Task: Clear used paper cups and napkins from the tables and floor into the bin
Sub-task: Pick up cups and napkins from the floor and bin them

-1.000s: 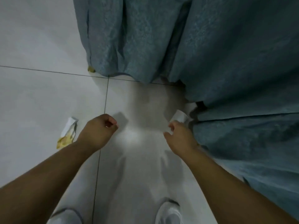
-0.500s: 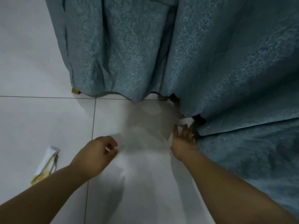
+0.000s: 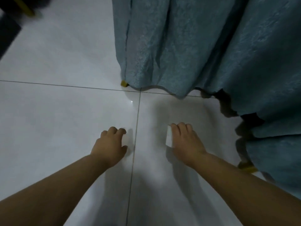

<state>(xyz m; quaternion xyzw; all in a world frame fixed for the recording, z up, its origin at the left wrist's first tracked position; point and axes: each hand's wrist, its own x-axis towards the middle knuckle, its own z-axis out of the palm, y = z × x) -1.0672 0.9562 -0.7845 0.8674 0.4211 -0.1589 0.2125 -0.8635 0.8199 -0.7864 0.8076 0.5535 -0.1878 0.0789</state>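
Right hand (image 3: 185, 141) withdrew from tablecloth (image 3: 195, 46), fingers gripping white paper (image 3: 169, 136); left hand (image 3: 110, 144) loosely curled.

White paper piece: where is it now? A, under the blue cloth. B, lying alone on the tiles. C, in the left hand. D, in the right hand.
D: the right hand curls its fingers over the white paper piece.
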